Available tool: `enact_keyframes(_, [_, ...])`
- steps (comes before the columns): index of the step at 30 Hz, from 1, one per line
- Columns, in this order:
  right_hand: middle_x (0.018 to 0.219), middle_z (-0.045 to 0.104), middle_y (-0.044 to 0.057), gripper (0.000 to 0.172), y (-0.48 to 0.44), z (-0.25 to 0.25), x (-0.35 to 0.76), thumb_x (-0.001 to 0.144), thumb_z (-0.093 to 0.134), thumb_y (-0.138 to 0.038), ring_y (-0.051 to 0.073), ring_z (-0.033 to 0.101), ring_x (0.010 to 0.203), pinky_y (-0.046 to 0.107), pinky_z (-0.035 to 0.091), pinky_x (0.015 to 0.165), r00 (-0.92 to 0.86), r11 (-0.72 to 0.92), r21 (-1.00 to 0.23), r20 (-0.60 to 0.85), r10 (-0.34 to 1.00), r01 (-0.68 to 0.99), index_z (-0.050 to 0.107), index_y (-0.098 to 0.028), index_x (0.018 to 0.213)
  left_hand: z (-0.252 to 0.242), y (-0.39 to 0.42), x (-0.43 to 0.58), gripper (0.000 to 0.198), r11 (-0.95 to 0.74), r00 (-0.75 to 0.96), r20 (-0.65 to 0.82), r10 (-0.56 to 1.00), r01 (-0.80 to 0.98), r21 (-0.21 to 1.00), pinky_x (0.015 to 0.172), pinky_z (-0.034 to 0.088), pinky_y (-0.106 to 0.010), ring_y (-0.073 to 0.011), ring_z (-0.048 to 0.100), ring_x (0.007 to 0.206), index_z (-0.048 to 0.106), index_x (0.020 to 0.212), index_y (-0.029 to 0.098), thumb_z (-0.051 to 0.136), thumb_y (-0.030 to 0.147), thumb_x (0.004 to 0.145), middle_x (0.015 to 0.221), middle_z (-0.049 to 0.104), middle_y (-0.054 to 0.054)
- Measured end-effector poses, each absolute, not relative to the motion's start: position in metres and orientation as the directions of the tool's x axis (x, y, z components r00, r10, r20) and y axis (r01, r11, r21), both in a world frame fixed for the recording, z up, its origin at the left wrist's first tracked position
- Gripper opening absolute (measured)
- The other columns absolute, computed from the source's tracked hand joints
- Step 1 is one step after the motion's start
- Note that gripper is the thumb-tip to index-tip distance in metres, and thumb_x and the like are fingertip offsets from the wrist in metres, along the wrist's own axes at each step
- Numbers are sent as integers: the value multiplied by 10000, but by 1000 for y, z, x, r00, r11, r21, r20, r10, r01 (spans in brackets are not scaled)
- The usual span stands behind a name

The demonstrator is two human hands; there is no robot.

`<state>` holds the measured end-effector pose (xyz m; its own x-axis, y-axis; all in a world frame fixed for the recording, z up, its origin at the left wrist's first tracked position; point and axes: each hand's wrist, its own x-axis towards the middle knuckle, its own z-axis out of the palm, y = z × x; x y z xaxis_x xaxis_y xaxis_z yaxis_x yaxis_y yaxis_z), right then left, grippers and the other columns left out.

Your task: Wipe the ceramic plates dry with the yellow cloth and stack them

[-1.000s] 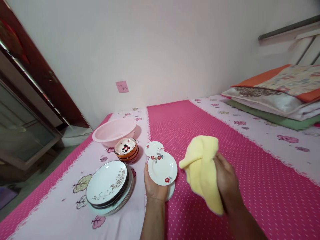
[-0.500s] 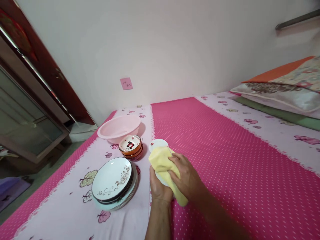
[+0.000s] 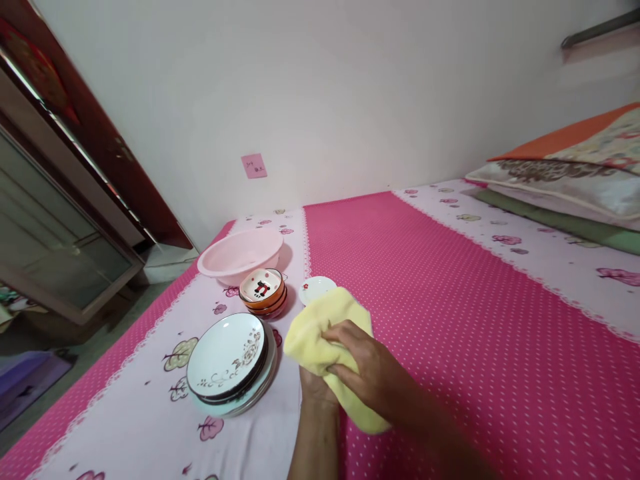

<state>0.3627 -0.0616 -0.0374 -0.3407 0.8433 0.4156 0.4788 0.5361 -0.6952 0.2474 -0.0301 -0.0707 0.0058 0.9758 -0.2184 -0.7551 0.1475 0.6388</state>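
Observation:
A yellow cloth (image 3: 320,327) is bunched in the fingers of my right hand (image 3: 363,360), which presses it down from above. Beneath the cloth is my left hand (image 3: 316,388), palm up, its fingers covered. The small white plate it held half a second ago is now hidden by the cloth. Just beyond the hands, a small white saucer (image 3: 315,289) with a red flower lies on the bedspread. To the left stand a stack of small orange-rimmed bowls (image 3: 263,292) with a cat picture and a stack of white plates (image 3: 227,357) with a brown floral pattern.
Behind the bowls sits a pink basin (image 3: 240,253) near the wall. The pink dotted bedspread (image 3: 450,320) stretches away to the right. Pillows (image 3: 575,173) are piled at the far right. A note (image 3: 254,166) is stuck to the wall, and a door (image 3: 100,133) is at the left.
My right hand has shifted slightly down, and the cloth is spread wider over my left hand. The white plate's edge, visible before, is covered now.

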Motion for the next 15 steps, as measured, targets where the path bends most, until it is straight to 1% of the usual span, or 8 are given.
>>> enact_keyframes(2, [1255, 624, 74, 491, -60, -39, 356, 866, 538, -61, 245, 576, 1210, 409, 497, 1031, -281, 581, -656, 513, 811, 482, 545, -265, 1313, -74, -34, 255, 297, 170, 34, -233, 972, -789, 591, 837, 580, -271, -192, 725, 905, 727, 1078, 220, 473, 332, 973, 898, 749, -55])
enact_keyframes(3, [1271, 617, 81, 526, -59, -40, 354, 870, 529, -57, 257, 565, 1225, 432, 495, 1039, -244, 590, -632, 551, 798, 502, 530, -272, 1350, -75, -35, 260, 314, 190, 60, -240, 969, -801, 567, 853, 575, -259, -185, 724, 947, 721, 1122, 227, 455, 314, 979, 949, 756, -54])
enact_keyframes(5, [1268, 609, 96, 542, -54, -42, 354, 883, 518, -66, 284, 564, 1209, 473, 493, 1031, -157, 569, -589, 602, 783, 573, 525, -279, 1381, -75, -38, 269, 360, 244, 133, -244, 961, -822, 515, 914, 566, -287, -209, 711, 1056, 713, 1185, 210, 449, 351, 983, 1052, 759, -78])
enact_keyframes(7, [1255, 605, 111, 500, -49, -45, 359, 903, 509, -89, 302, 563, 1189, 497, 480, 1027, -70, 518, -560, 633, 771, 647, 542, -262, 1371, -74, -40, 276, 429, 308, 220, -241, 945, -847, 433, 982, 546, -342, -259, 679, 1159, 722, 1186, 167, 460, 434, 976, 1130, 751, -116])
enact_keyframes(10, [1250, 605, 132, 427, -41, -47, 372, 929, 488, -121, 311, 554, 1186, 503, 459, 1030, 14, 452, -538, 654, 757, 712, 549, -221, 1340, -72, -42, 282, 496, 306, 248, -205, 947, -888, 342, 1061, 498, -390, -298, 614, 1271, 729, 1192, 148, 470, 507, 967, 1236, 728, -134])
enact_keyframes(13, [1192, 619, 128, 377, -36, -49, 385, 927, 490, -132, 301, 564, 1141, 473, 472, 997, 28, 409, -549, 621, 783, 729, 552, -215, 1290, -67, -42, 282, 470, 228, 178, -166, 970, -904, 362, 1087, 473, -392, -294, 599, 1294, 726, 1211, 170, 490, 495, 968, 1290, 715, -121])
enact_keyframes(15, [1121, 623, 118, 325, -35, -50, 389, 919, 496, -138, 291, 581, 1081, 447, 487, 955, 36, 361, -568, 568, 822, 740, 565, -208, 1229, -63, -40, 278, 469, 179, 133, -143, 981, -908, 379, 1095, 463, -397, -291, 602, 1292, 723, 1224, 177, 495, 498, 969, 1302, 712, -118])
